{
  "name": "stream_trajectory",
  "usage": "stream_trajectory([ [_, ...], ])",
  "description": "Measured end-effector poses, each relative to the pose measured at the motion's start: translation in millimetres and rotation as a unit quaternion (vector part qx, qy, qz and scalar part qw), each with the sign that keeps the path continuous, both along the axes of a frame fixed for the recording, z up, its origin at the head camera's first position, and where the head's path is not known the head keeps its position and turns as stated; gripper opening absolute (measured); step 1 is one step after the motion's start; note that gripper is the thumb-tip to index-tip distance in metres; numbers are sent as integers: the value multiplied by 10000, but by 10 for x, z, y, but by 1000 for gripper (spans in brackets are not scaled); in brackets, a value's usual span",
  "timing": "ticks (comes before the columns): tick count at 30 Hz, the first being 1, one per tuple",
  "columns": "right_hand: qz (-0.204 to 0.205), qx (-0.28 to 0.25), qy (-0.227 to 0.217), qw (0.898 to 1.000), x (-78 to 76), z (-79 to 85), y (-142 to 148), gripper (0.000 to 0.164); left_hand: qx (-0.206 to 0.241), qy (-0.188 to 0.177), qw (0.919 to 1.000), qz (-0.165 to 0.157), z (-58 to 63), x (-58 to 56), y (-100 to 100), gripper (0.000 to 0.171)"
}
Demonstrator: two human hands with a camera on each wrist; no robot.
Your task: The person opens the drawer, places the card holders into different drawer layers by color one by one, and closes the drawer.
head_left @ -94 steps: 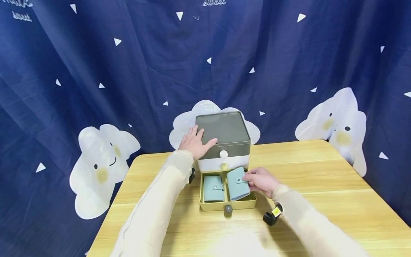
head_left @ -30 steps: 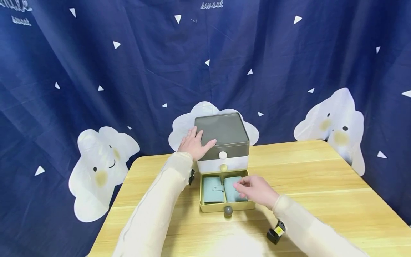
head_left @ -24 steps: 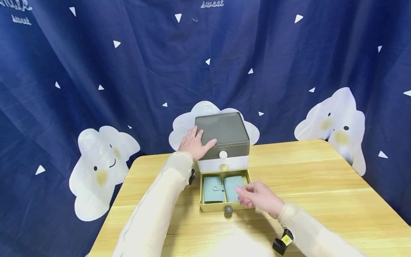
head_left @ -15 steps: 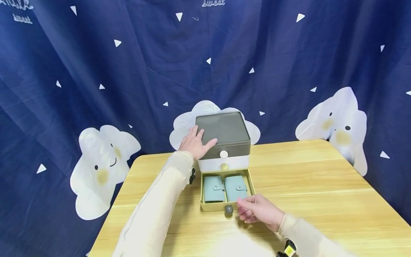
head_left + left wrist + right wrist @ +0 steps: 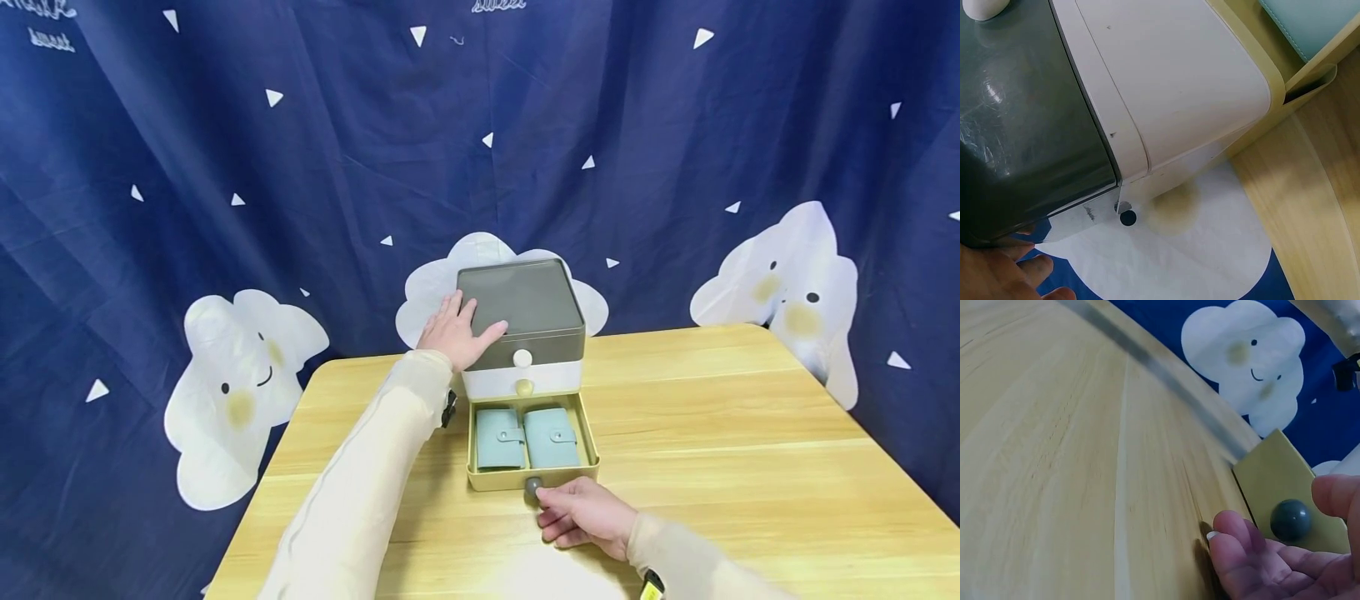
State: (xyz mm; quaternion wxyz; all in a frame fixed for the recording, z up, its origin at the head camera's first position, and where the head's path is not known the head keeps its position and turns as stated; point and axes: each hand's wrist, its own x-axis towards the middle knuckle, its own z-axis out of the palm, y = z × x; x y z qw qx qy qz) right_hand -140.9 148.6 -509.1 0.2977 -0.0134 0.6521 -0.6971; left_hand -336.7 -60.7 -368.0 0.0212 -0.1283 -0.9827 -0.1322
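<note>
A small chest of drawers has a dark grey top tier (image 5: 525,300), a white middle tier (image 5: 517,382) and a yellow bottom drawer (image 5: 497,481) pulled out. My left hand (image 5: 454,335) lies spread over the left front corner of the grey top. Inside the drawer lie two light blue snap-strap wallets side by side, a left wallet (image 5: 497,442) and a right wallet (image 5: 550,442). My right hand (image 5: 588,515) is at the drawer's dark round knob (image 5: 532,486). In the right wrist view the knob (image 5: 1290,520) shows between thumb and loosely bent fingers, with gaps visible around it.
The chest stands at the back of a light wooden table (image 5: 720,433). A dark blue curtain (image 5: 337,150) with white clouds hangs behind the table. The upper tiers bear a white knob (image 5: 522,358) and a yellow knob (image 5: 524,387).
The right wallet, pinched by my right hand earlier, now lies flat in the drawer. That hand let go, then moved forward and left to the dark knob. My left hand stayed in place.
</note>
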Motion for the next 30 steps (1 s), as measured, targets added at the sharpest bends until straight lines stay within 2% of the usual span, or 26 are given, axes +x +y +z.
stream_trajectory([
  [18, -221, -128, -100, 9996, -54, -72, -157, 38, -176, 3, 9998, -1, 14, 9, 0, 104],
  [30, -330, -153, -23, 9993, -142, -13, -180, 39, -245, -62, 9997, 45, 45, 38, 10, 102],
])
